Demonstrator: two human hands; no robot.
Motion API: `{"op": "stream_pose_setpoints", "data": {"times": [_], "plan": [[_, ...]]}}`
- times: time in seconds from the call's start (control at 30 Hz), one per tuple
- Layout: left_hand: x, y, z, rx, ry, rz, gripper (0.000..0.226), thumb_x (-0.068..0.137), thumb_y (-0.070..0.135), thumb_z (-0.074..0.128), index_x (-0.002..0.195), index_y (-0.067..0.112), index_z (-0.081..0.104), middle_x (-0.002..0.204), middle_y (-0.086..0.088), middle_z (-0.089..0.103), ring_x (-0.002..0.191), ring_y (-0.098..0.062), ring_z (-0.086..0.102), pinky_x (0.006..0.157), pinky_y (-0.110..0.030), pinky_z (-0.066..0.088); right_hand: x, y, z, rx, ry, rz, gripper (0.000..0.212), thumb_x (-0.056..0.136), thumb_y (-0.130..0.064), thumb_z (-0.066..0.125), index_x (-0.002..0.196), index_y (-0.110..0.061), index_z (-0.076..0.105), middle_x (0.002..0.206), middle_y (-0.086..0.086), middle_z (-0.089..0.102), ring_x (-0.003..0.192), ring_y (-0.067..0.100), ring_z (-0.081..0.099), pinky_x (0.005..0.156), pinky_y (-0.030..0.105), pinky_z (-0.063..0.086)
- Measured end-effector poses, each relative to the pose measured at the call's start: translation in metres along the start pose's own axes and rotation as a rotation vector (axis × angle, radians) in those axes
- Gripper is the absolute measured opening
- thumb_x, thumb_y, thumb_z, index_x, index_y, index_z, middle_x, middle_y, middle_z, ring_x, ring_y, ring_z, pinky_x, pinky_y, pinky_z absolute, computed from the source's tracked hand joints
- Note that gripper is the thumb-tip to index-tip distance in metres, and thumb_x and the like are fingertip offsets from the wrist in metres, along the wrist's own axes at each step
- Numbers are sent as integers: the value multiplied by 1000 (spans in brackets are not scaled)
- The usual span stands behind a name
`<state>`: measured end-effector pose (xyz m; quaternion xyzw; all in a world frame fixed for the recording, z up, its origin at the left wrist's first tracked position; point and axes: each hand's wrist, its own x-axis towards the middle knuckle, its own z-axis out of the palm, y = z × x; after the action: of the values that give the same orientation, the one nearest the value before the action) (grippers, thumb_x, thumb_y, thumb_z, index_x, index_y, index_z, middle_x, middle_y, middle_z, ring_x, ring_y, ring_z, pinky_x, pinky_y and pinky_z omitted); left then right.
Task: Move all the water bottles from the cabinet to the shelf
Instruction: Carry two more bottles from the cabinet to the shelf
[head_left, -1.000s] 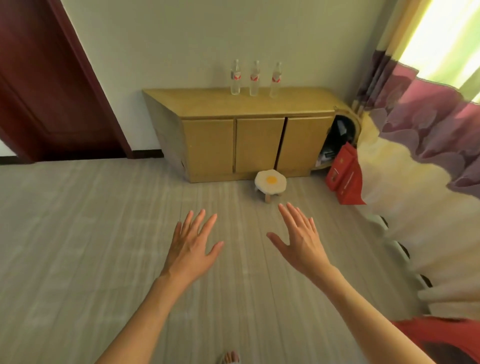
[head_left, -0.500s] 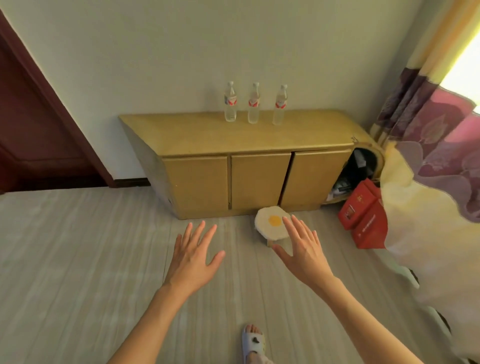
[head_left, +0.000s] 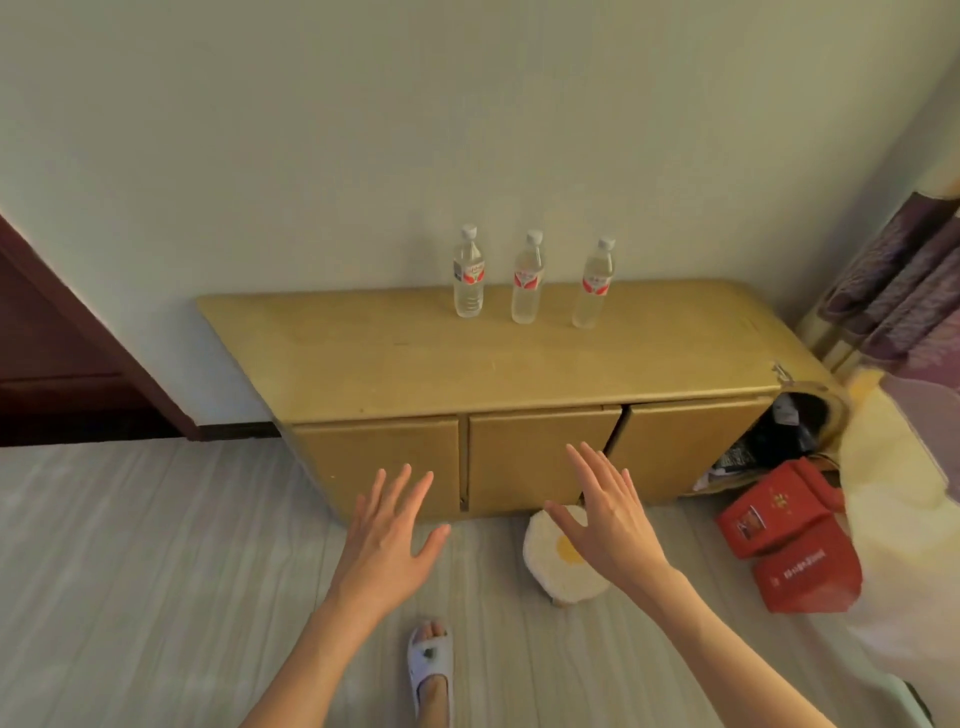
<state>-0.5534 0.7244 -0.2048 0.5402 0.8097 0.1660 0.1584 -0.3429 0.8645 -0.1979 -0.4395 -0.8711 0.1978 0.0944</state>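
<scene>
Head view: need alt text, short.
Three water bottles stand upright in a row on a low cabinet against the wall. Left hand and right hand reach toward it, open and empty.

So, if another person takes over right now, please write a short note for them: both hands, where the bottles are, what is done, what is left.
Left hand: open, fingers spread, holds nothing, out in front of the cabinet doors.
Right hand: open, holds nothing, above the small egg-shaped stool.
Bottles: the left bottle, middle bottle and right bottle stand upright in a row on top of the cabinet, near the wall, not touching each other.
Done: nothing; no bottle is picked up.
Left: carry all three to the shelf. The shelf is not in view.
</scene>
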Motion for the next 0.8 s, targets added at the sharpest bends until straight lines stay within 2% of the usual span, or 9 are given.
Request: {"op": "stream_pose_setpoints", "data": {"times": [0.1, 0.2, 0.4, 0.63, 0.73, 0.8], "plan": [[71, -26, -11, 12, -22, 36, 82, 71, 72, 13, 142, 31, 10, 154, 3, 3, 140, -19, -8, 113, -40, 1, 65, -4, 7, -2, 19, 51, 70, 89, -48, 44, 145, -22, 10, 154, 4, 14, 142, 21, 7, 116, 41, 7], [141, -43, -31, 33, -11, 73, 92, 65, 79, 7, 142, 29, 15, 153, 0, 9, 141, -21, -1, 113, -39, 5, 125, -14, 6, 3, 48, 88, 69, 89, -46, 46, 144, -22, 13, 153, 6, 17, 142, 22, 11, 116, 42, 11], [257, -46, -67, 48, 11, 182, 81, 70, 65, 13, 141, 27, 20, 152, -3, 15, 141, -23, 5, 114, -40, 7, 223, -10, -10, -1, 65, 140, 69, 89, -48, 45, 144, -21, 14, 153, 6, 17, 142, 21, 10, 116, 41, 8], [372, -49, -66, 81, 10, 246, 74, 77, 60, 17, 141, 24, 23, 150, -6, 23, 140, -27, 10, 114, -43, 12, 337, 20, -13, -29, 58, 161, 70, 87, -48, 47, 143, -19, 18, 152, 8, 22, 141, 25, 14, 114, 44, 10], [416, -46, -65, 66, -8, 224, 69, 80, 56, 23, 141, 24, 23, 150, -6, 22, 140, -27, 10, 114, -41, 12, 392, 32, -17, 0, 76, 154, 67, 88, -41, 52, 142, -16, 21, 150, 12, 26, 140, 28, 18, 114, 46, 14], [450, -41, -67, 51, -3, 218, 63, 84, 47, 34, 140, 21, 26, 149, -9, 25, 139, -29, 12, 112, -39, 13, 429, 39, -24, 27, 86, 143, 66, 89, -36, 53, 142, -15, 20, 149, 14, 27, 138, 29, 22, 111, 43, 21]]}}
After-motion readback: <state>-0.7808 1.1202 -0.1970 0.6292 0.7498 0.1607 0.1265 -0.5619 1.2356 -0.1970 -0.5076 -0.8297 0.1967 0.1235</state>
